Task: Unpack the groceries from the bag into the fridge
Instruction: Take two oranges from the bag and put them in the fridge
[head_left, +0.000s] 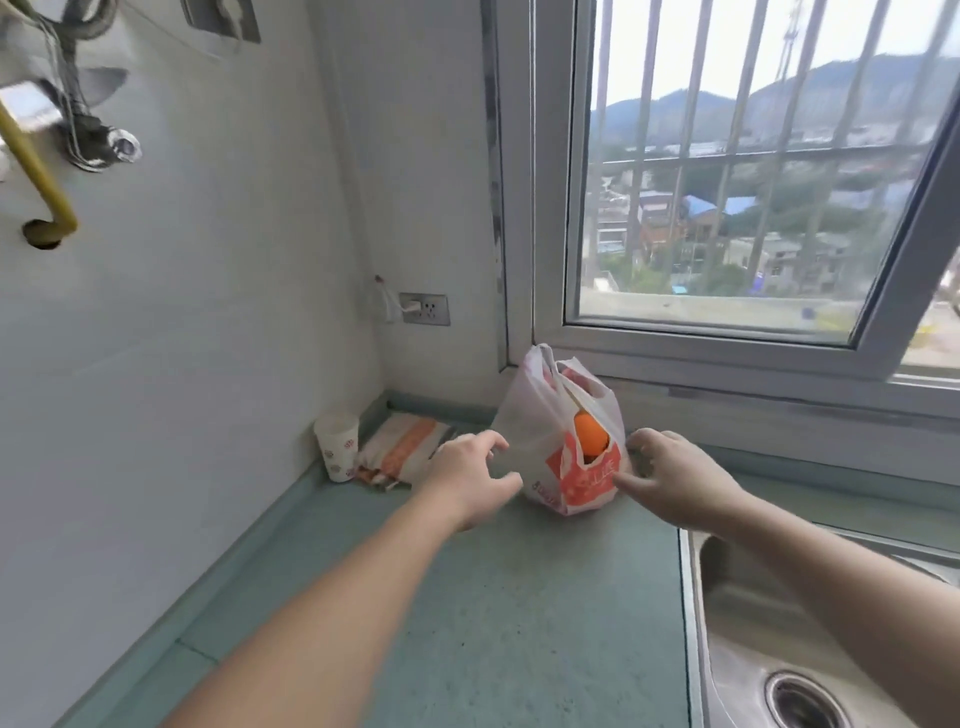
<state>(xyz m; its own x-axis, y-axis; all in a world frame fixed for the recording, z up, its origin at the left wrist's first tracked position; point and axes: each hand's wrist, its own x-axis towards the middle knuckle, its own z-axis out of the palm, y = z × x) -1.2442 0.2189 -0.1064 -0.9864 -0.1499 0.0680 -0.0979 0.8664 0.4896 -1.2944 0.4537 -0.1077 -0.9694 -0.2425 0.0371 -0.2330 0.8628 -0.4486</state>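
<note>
Both hands (475, 470) (670, 475) spread, seemingly touching the bag (558, 441).

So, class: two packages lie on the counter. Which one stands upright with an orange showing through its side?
The white-and-red plastic bag between both hands; the striped packet by the paper cup lies flat.

White bag (540, 431) with red print, orange fruit (591, 439) inside; pale green counter (519, 597).

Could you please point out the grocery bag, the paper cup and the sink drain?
grocery bag (524, 441): head view, white left side.
paper cup (336, 447): head view, its side wall.
sink drain (802, 704): head view, metal ring.
</note>
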